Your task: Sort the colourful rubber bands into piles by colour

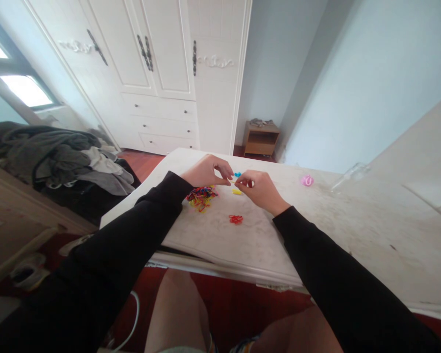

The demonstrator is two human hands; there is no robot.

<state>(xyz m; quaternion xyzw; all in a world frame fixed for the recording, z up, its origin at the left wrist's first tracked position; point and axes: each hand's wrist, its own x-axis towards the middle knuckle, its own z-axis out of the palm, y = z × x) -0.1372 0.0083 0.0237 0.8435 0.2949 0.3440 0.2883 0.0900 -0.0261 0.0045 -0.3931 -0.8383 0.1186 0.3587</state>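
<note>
Above the white table, my left hand (pixel 212 170) and my right hand (pixel 260 189) face each other with thumbs and fingertips pinched. A thin yellow elastic band (pixel 232 183) runs between both pinches. Under my left hand lies a mixed pile of coloured elastic bands (pixel 202 197), partly hidden by that hand. A small yellow bunch (pixel 237 192) rests just below the fingertips, and a blue bunch (pixel 237 174) sits just beyond them. Closer to me is a separate group of red bands (pixel 235 219).
On the right of the white table (pixel 316 235) are a pink item (pixel 307 180) and a clear glass-like object (pixel 351 176). A clothes heap (pixel 66 157) stands to the left. Behind are a white wardrobe (pixel 161 59) and a small wooden cabinet (pixel 261 139).
</note>
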